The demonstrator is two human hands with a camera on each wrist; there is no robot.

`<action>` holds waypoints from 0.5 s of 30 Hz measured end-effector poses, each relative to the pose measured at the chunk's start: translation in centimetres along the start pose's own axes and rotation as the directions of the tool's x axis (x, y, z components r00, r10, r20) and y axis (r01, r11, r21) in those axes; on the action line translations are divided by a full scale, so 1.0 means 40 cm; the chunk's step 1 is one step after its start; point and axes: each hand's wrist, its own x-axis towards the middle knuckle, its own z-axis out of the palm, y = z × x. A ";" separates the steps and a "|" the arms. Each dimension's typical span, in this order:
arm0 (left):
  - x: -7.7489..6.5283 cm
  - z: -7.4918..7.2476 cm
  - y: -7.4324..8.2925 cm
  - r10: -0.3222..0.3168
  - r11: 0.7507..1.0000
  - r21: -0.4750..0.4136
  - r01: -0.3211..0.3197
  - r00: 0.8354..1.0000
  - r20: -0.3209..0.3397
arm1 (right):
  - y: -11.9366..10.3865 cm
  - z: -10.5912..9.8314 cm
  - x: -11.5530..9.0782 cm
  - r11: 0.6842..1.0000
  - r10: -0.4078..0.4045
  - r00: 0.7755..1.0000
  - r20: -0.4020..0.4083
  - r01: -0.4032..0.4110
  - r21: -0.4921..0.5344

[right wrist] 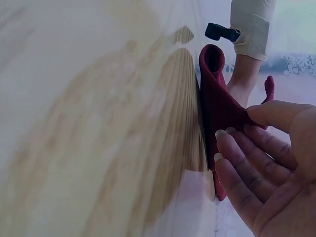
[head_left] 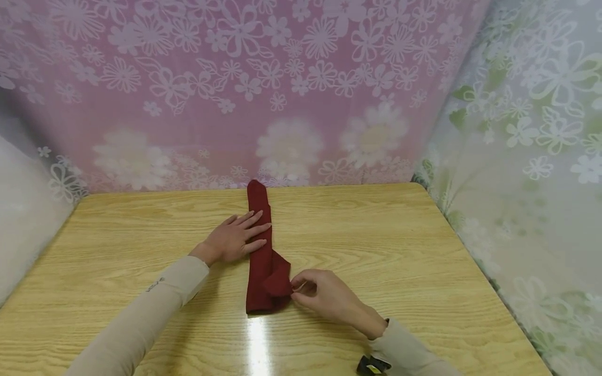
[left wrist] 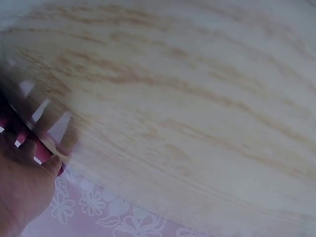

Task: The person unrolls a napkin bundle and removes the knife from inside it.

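Observation:
A dark red cloth (head_left: 259,271), folded into a long narrow strip, lies lengthwise on the table, its far end reaching the back edge. My left hand (head_left: 233,240) rests on its upper half with straight, spread fingers. At the near end, my right hand (head_left: 329,296) pinches a loose flap between thumb and fingers on the strip's right side. The right wrist view shows the cloth (right wrist: 222,106) rolled over into a loop at one end, with the flap lifted toward the thumb. In the left wrist view only a sliver of cloth shows beside the left hand (left wrist: 27,185).
The wood-grain table (head_left: 376,235) meets a pink flowered curtain (head_left: 211,104) at the back. A pale flowered curtain (head_left: 531,172) hangs along the right side. A small black device (head_left: 372,365) sits at the right wrist.

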 end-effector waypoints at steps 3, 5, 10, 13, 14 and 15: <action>-0.001 0.001 0.000 0.000 1.000 -0.005 0.000 1.000 -0.004 | 0.001 -0.003 -0.006 1.000 0.003 1.000 -0.010 -0.003 0.016; 0.000 0.002 0.000 -0.003 1.000 -0.012 0.003 1.000 -0.005 | 0.003 -0.005 -0.009 1.000 -0.001 1.000 -0.020 0.001 0.006; 0.000 0.006 -0.002 -0.005 1.000 -0.019 0.005 1.000 -0.008 | 0.010 -0.010 -0.018 1.000 0.006 0.999 -0.031 -0.006 0.001; 0.000 0.007 -0.003 -0.005 1.000 -0.017 0.005 1.000 -0.008 | 0.016 -0.011 -0.022 1.000 0.009 0.999 -0.035 -0.009 0.011; 0.000 0.008 -0.004 -0.006 1.000 -0.017 0.006 1.000 -0.008 | 0.018 -0.011 -0.023 1.000 0.010 0.999 -0.035 -0.009 0.011; 0.001 0.009 -0.005 -0.006 1.000 -0.019 0.006 1.000 -0.011 | 0.019 -0.012 -0.024 1.000 0.012 0.999 -0.035 -0.011 0.013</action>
